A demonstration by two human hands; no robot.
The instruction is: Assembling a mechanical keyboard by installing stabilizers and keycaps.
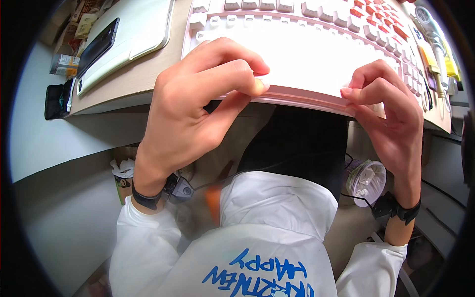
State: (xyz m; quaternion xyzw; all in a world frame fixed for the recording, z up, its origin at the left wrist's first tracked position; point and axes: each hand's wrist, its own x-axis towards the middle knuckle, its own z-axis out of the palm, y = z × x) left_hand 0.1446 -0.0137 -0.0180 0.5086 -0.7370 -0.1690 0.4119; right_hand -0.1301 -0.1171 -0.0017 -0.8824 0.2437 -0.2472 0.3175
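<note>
A pink-framed keyboard (296,94) lies along the table's front edge. White keycaps (321,12) stand in rows at its far and right sides, and its middle is washed out by glare. Above the front edge, at left, my left hand (190,96) is closed, thumb and index finger pinched together. Something pale shows at those fingertips, too bright to name. At the keyboard's front right, my right hand (388,101) is also closed in a pinch near the pink edge. Glare hides what its fingers hold, if anything.
Red keycaps (381,17) lie at the far right. A dark phone (99,47) rests on a white flat device (143,37) at left. Beside the right edge is a yellow-handled brush-like tool (429,62). A lined waste bin (367,180) stands below the table.
</note>
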